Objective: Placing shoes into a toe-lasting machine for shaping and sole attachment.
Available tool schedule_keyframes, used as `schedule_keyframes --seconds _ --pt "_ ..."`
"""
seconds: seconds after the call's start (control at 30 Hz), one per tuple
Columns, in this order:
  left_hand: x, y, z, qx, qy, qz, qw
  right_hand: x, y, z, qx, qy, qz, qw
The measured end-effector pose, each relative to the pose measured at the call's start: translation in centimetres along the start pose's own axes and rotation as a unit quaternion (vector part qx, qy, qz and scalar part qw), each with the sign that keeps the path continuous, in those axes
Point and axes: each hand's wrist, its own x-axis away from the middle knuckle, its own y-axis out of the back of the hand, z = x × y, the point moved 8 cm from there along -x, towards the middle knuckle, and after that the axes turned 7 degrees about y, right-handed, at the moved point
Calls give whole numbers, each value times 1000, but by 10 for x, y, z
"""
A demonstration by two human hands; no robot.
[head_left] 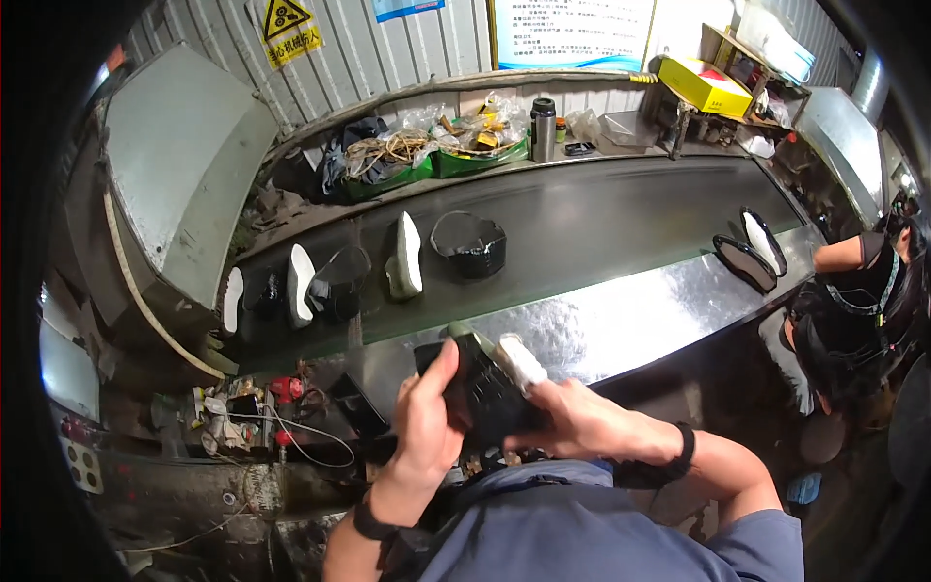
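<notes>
Down at my chest, just off the near edge of the shiny steel ledge, I've got a black shoe upper in both hands. Left hand is wrapped round its left side, thumb up over the top, fingers curled tight on the dark fabric. Right hand comes in from the other side, fingers closed under and around it, pinning the pale sole that shows at the upper right end. So the shoe sits between my two palms, tilted, toe end pointing away up and right, touching nothing but my hands as far as I can see. Black wristband on each wrist, blue sleeves below.

Beyond the ledge runs the dark conveyor belt. On it, left to right: a white sole on its edge at the far left, another white sole just beside a black upper, then a white-soled shoe standing on its side, and near it a black upper lying open side up. Well apart, at the right end, two dark oval trays, the farther one carrying a white sole.

Behind the belt, green bins stuffed with cords and plastic bags, a dark flask upright beside them, a yellow box on a rack. Another person is bent over at my right.
</notes>
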Motion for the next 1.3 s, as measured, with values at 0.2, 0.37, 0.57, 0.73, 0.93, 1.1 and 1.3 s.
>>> schedule_keyframes --seconds 0.2,0.37,0.57,0.73,0.93,1.1,1.3 --pt "-44 31 -12 -31 -263 -143 954 -23 -16 -34 15 -6 -105 994" --pt "-35 -5 -36 -326 -420 -76 843 -40 -14 -34 -373 -196 -212 882" --pt "-81 34 9 60 -82 35 994 -23 13 -60 -258 -128 -240 927" --pt "-134 124 49 65 224 35 972 24 -33 -78 228 45 85 969" --pt "-193 157 71 -349 96 -98 927 97 -121 -175 319 27 25 947" --pt "-237 160 26 -679 -257 -231 647 56 -119 -173 278 81 -69 955" --pt "-257 177 30 -623 -190 -262 713 42 -101 -222 -127 -75 -261 954"
